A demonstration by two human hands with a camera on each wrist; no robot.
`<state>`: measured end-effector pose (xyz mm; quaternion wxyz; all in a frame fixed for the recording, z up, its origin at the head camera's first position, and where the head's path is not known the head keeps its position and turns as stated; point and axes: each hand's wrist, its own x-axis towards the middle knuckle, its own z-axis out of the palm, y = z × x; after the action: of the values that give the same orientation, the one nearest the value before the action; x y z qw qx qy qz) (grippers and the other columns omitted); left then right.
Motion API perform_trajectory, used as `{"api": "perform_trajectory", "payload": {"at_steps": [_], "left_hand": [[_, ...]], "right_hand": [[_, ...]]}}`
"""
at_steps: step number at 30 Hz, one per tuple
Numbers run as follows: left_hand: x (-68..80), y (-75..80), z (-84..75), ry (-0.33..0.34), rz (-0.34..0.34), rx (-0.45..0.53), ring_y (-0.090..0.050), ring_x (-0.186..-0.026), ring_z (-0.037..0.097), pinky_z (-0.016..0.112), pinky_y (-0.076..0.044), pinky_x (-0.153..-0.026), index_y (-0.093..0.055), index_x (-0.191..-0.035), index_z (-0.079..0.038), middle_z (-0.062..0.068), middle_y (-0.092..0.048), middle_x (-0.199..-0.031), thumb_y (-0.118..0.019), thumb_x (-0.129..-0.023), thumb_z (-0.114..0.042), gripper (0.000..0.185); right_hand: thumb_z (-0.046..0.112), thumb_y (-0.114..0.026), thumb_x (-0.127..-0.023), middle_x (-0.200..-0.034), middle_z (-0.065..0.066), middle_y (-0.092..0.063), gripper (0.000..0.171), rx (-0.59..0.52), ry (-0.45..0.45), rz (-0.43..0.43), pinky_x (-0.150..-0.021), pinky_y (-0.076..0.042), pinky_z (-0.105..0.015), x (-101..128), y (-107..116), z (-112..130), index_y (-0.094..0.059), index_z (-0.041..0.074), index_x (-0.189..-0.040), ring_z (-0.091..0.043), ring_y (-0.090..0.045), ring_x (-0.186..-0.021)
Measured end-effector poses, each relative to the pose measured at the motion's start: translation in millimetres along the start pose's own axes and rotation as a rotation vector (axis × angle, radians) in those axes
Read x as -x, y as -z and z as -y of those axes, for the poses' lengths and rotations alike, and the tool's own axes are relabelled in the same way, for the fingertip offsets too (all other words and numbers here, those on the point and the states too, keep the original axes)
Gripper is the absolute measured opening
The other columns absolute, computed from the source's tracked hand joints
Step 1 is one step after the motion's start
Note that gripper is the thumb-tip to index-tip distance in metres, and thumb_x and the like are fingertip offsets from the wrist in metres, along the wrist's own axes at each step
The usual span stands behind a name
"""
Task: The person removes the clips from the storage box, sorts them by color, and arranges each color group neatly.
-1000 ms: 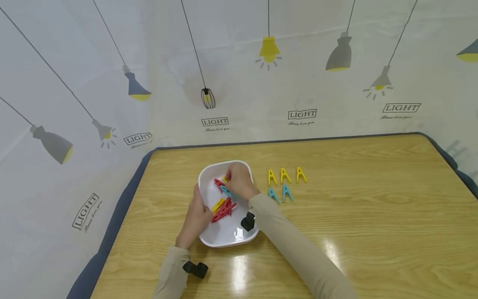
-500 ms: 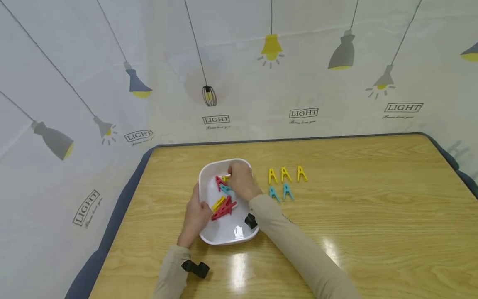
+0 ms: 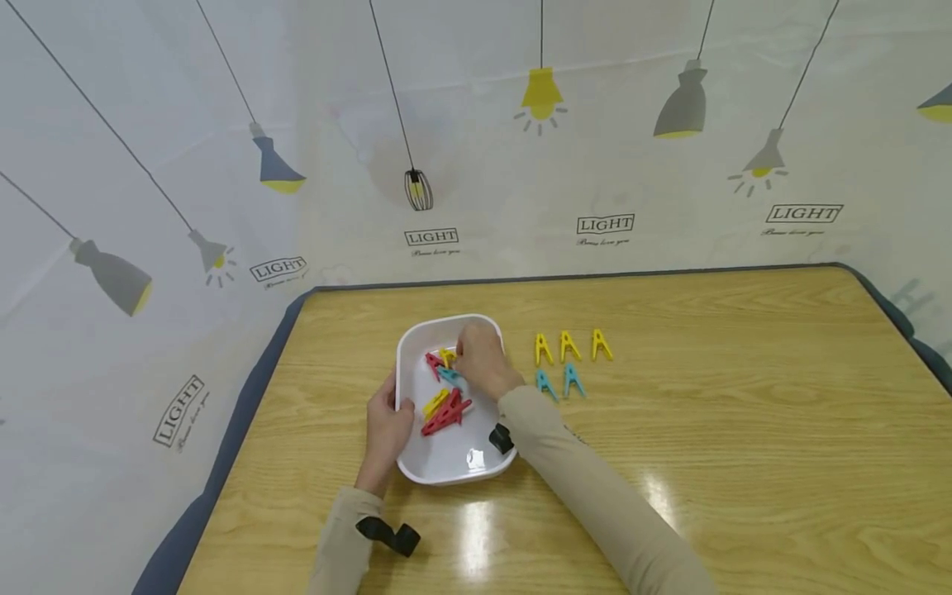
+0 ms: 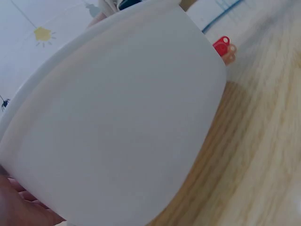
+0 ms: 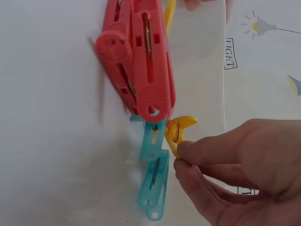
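A white plastic basin [image 3: 454, 463] stands on the table, and my left hand [image 3: 388, 426] grips its left rim, thumb on the inside. Inside the basin my right hand [image 3: 483, 362] pinches a yellow clothespin [image 5: 176, 133] between thumb and fingers. Close beside that clothespin lie blue clothespins [image 5: 154, 181]. Several red clothespins [image 5: 151, 66] and another yellow clothespin [image 3: 435, 402] are also in the basin. In the left wrist view the basin's outer wall [image 4: 117, 117] fills most of the picture, with part of the left hand at lower left.
To the right of the basin, three yellow clothespins [image 3: 568, 345] stand in a row on the wooden table [image 3: 744, 397], with two blue clothespins [image 3: 571, 380] in front. A red clothespin tip [image 4: 222, 46] shows beyond the basin. A lamp-printed cloth [image 3: 491, 182] hangs behind.
My right hand has shifted slightly right within the basin, and more of the yellow clothespin at its fingers shows. My left hand has moved a little outward along the rim.
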<state>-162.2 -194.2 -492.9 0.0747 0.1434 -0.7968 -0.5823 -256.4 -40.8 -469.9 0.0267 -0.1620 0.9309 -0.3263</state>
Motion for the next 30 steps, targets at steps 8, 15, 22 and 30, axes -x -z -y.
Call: {"api": "perform_trajectory", "payload": {"at_steps": [8, 15, 22, 30], "left_hand": [[-4.8, -4.2, -0.9, 0.092, 0.038, 0.144, -0.043, -0.141, 0.042, 0.051, -0.035, -0.119, -0.038, -0.150, 0.010, 0.030, -0.040, -0.154, -0.041, -0.081, 0.015, 0.069], [-3.2, -1.8, -2.4, 0.178, 0.035, 0.116, -0.043, -0.142, 0.039, 0.050, -0.035, -0.120, -0.037, -0.153, 0.004, 0.027, -0.039, -0.156, -0.041, -0.080, 0.016, 0.074], [-2.4, -2.4, -3.3, 0.165, 0.021, 0.074, -0.047, -0.138, 0.041, 0.052, -0.037, -0.118, -0.039, -0.152, 0.004, 0.028, -0.043, -0.153, -0.041, -0.079, 0.015, 0.074], [-2.0, -1.9, -4.2, 0.180, 0.014, 0.032, -0.049, -0.136, 0.039, 0.049, -0.039, -0.117, -0.041, -0.152, 0.003, 0.027, -0.046, -0.152, -0.041, -0.078, 0.015, 0.074]], "right_hand": [[0.002, -0.072, -0.087, -0.082, -0.007, -0.072, 0.005, -0.014, 0.018, -0.028, -0.077, -0.055, -0.031, 3, 5, 0, -0.075, 0.004, -0.083, -0.020, -0.061, -0.081], [0.004, -0.068, -0.091, -0.085, -0.005, -0.069, 0.006, -0.063, 0.036, -0.007, -0.075, -0.053, -0.027, 6, 10, 5, -0.071, 0.006, -0.087, -0.016, -0.058, -0.079], [0.011, -0.070, -0.093, -0.091, -0.007, -0.073, 0.005, -0.237, 0.027, -0.050, -0.076, -0.058, -0.027, 16, 35, 13, -0.073, 0.006, -0.093, -0.018, -0.066, -0.083], [0.014, -0.070, -0.095, -0.095, -0.006, -0.074, 0.008, -0.293, 0.021, -0.101, -0.076, -0.058, -0.029, 33, 64, -5, -0.074, 0.008, -0.098, -0.018, -0.067, -0.085]]}}
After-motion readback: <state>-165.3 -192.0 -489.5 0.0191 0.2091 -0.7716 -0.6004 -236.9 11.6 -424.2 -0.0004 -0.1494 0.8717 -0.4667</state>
